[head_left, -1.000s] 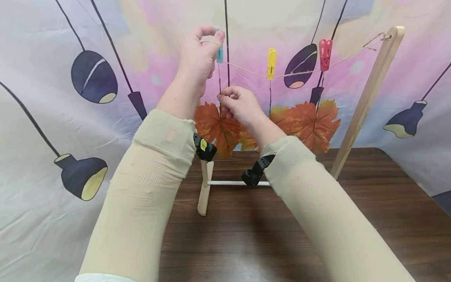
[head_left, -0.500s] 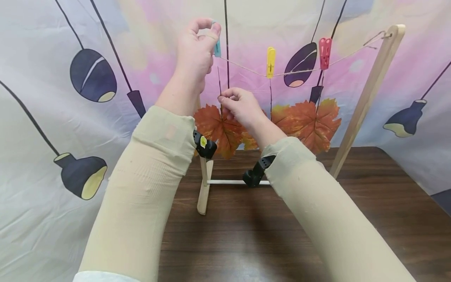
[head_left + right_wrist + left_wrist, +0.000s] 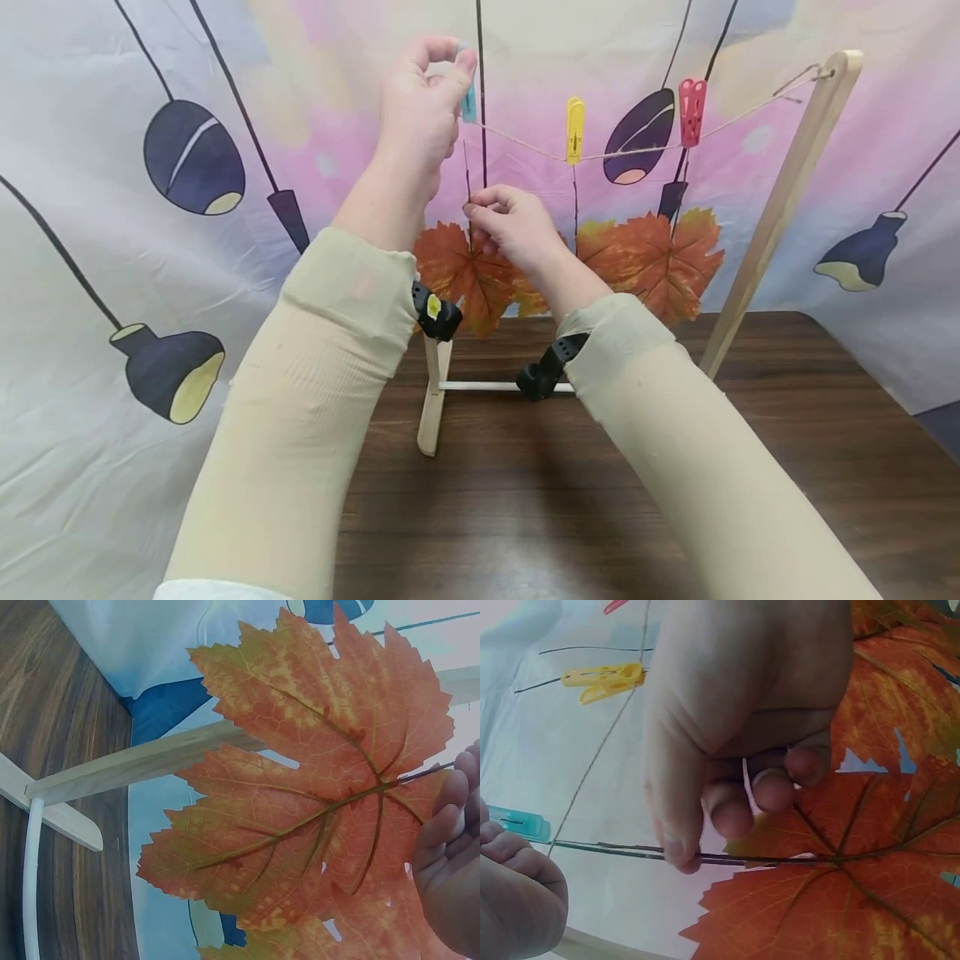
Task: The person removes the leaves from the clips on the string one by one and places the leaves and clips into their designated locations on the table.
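My left hand [image 3: 420,112] pinches the upper end of a teal clothespin [image 3: 468,104] at the string line [image 3: 525,147]. Below it, my right hand [image 3: 517,225] pinches the thin dark stem [image 3: 467,171] of an orange artificial maple leaf [image 3: 476,287] between thumb and fingers. In the head view the stem's top lies just under the clothespin. The left wrist view has the stem [image 3: 630,850] running from the right thumb towards the teal clothespin [image 3: 517,822]. The leaf [image 3: 300,802] spreads broad and veined in the right wrist view.
Yellow [image 3: 574,133] and red [image 3: 692,112] clothespins sit on the line, with more leaves [image 3: 660,258] hanging below. A wooden post [image 3: 780,217] holds the line's right end. A white crossbar [image 3: 476,386] runs low over the brown table [image 3: 465,517]. Behind hangs a printed cloth [image 3: 337,142].
My left hand has risen slightly with the teal clothespin, then shifted a little right. The stem's top, earlier right at the clothespin, now shows a small gap below it. The right hand stays nearly still.
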Demonstrator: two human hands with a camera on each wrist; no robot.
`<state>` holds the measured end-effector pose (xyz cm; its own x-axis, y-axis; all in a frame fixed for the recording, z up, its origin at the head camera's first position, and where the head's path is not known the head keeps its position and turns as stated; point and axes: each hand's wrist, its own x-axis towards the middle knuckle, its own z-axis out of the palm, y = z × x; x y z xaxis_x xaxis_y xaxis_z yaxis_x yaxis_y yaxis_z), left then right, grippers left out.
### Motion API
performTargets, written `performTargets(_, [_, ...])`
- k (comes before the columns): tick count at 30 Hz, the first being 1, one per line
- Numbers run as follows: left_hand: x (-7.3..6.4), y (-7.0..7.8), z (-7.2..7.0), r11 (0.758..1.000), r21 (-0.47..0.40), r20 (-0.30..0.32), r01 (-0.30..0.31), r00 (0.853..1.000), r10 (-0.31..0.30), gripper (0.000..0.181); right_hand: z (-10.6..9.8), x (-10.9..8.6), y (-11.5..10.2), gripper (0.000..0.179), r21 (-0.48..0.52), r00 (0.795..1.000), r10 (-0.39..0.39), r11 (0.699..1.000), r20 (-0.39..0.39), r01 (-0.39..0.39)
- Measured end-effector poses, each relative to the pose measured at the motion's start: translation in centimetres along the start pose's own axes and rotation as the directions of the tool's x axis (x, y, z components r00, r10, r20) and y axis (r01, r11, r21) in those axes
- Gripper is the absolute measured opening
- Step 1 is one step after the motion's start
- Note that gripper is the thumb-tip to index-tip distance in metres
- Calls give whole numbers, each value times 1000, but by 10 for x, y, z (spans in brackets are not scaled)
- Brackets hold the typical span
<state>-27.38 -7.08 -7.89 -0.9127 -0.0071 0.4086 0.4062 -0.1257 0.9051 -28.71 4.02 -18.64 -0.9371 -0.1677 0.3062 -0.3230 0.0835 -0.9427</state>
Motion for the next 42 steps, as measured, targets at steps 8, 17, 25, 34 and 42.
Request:
performTargets(8, [-4,-9,-5,999,-36,23,-8,1000,9,9,3,-2,2,15,-16,1000,3,1000,12,-3])
performTargets(17, [-10,-12,-12,998,-50,32,-32,999,34,9,10,-12,6,12,-35,998,-27,999,59,29])
performTargets(25, [-15,-14,-19,992,-81,-5,-97,995,97,9,13,-21,10,13,-44,993,-18,999,112,23])
performTargets(34, [-16,-20,-27,987,-104,-54,-120,992,115,11,20,-30,13,13,-89,985,-35,995,170,50])
performTargets(42, [-16,-26,-33,994,-65,-83,-91,993,86,14,27,-35,17,16,-107,973,-65,990,221,90])
